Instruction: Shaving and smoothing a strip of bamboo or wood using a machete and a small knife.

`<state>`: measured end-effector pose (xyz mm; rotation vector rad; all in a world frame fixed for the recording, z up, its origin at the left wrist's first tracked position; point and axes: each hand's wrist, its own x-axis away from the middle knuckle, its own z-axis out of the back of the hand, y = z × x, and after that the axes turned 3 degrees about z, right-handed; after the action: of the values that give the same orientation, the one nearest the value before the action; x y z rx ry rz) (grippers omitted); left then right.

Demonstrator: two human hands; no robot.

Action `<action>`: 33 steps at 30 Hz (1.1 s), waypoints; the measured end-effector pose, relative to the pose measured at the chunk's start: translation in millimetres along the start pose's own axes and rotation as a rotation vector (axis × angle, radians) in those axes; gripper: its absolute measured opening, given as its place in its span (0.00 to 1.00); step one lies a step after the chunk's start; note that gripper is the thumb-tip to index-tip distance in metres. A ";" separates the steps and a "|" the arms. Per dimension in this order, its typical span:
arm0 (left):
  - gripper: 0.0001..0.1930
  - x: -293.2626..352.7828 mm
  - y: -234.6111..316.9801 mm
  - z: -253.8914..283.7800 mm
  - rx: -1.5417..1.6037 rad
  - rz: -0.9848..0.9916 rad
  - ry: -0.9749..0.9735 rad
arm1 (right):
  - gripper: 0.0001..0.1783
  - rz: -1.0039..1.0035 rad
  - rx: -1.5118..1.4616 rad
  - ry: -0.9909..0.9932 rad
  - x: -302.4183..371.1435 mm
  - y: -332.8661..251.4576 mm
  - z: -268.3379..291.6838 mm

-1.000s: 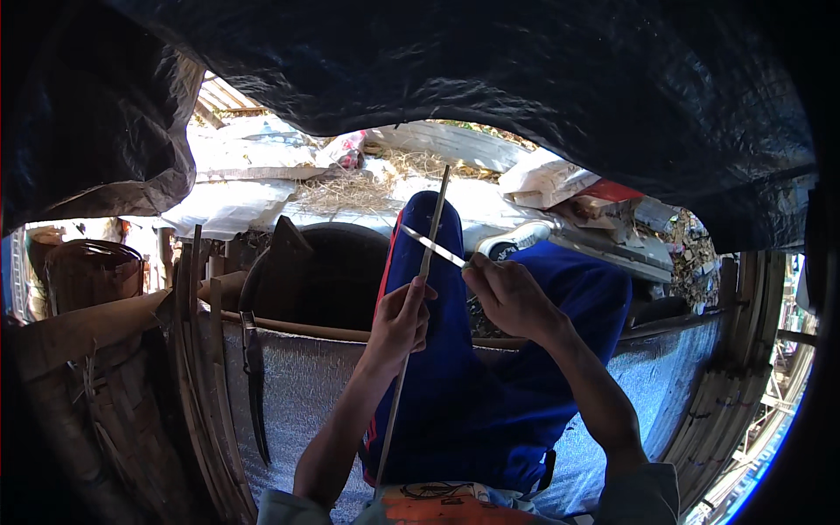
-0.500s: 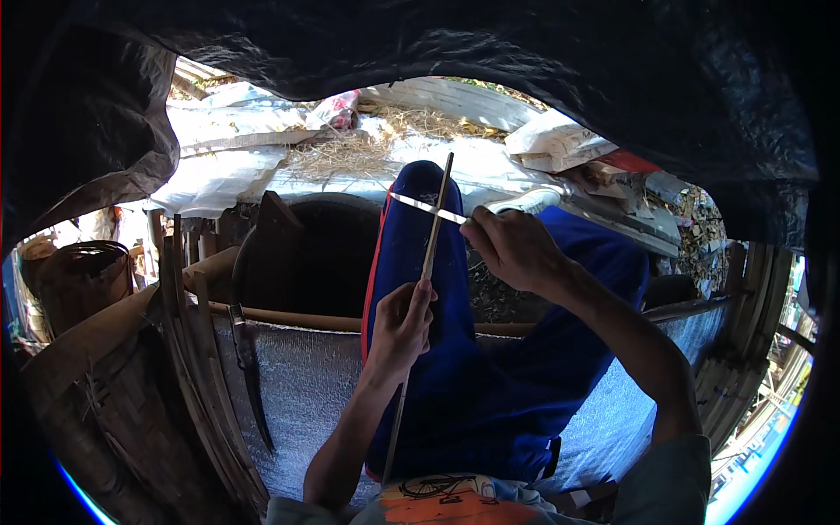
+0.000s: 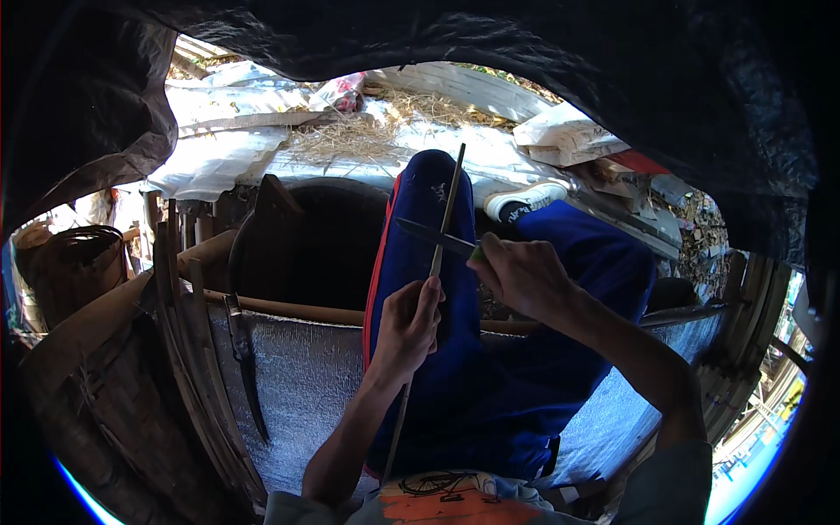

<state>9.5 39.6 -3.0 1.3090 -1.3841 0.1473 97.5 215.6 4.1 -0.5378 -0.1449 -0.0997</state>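
A long thin strip of wood or bamboo (image 3: 451, 197) runs up from my lap, past my left knee. My left hand (image 3: 409, 325) is closed round it about midway, thumb pressed along its upper side. My right hand (image 3: 528, 273) grips a knife (image 3: 430, 234) by its handle, of which a bit of green shows. The blade points left and crosses the strip a little above my left fingers; it looks to be touching the strip. Beneath both lies my blue trouser leg (image 3: 429, 179) with a red side stripe.
A sheathed or dark long blade (image 3: 248, 367) hangs at left against a silvery foil sheet (image 3: 302, 376). Several upright wooden slats (image 3: 179, 350) stand beside it. A rolled strip bundle (image 3: 83, 262) is farther left. Dry straw (image 3: 350, 144) lies ahead, and black sheeting (image 3: 490, 35) hangs overhead.
The knife has slid down the strip toward my left hand, its blade turning from bright to dark. My left hand still grips the strip.
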 end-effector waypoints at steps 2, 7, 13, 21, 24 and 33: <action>0.20 1.5 -1.7 0.0 -0.032 -0.012 0.004 | 0.18 -0.202 0.140 0.013 -14.3 27.6 -4.6; 0.21 -0.9 0.0 2.2 -0.010 -0.006 0.006 | 0.19 -0.010 -0.085 0.084 -6.3 13.3 0.5; 0.21 -0.8 1.7 0.9 -0.035 -0.020 0.004 | 0.18 -0.011 0.025 0.180 -10.8 22.8 4.0; 0.19 0.1 -0.7 4.7 -0.049 -0.029 0.014 | 0.17 -0.143 -0.004 0.142 -21.9 35.2 16.3; 0.19 -1.9 1.9 6.8 -0.016 -0.038 0.002 | 0.16 -0.108 -0.277 0.135 -15.8 12.1 13.9; 0.24 -2.6 3.4 10.4 -0.024 -0.039 -0.051 | 0.18 -0.049 -0.201 0.042 -6.5 9.5 -5.8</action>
<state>-0.1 35.0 -6.3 1.3269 -1.3978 0.0713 93.0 221.1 -6.7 -0.7319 -0.1077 -0.1742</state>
